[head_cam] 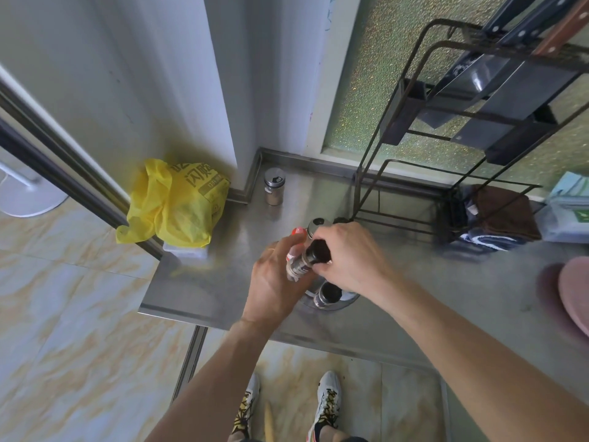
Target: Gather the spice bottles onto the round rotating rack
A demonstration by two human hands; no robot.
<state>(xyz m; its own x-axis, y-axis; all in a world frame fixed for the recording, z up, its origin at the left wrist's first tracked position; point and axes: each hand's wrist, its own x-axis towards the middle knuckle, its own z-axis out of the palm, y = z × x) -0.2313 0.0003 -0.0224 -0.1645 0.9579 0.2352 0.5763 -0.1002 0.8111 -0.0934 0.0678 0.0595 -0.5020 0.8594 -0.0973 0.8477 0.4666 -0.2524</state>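
The round rotating rack [345, 300] is a steel disc on the steel counter, mostly hidden under my hands. My right hand [349, 255] grips the black cap of a spice bottle [314, 254] tilted over the rack. My left hand [275, 283] is wrapped around a red-capped spice bottle [297, 232] right beside it. A dark-lidded bottle [327, 294] stands on the rack's near side, and a silver-lidded one [317, 225] on its far side. One more silver-capped spice bottle [274, 186] stands alone near the back corner of the counter.
A yellow plastic bag [178, 204] lies at the counter's left end by the wall. A dark wire knife rack [462, 129] with a brown cloth [503, 215] stands at the back right. A pink round object [573, 295] sits at the right edge. Tiled floor lies below the counter edge [191, 314].
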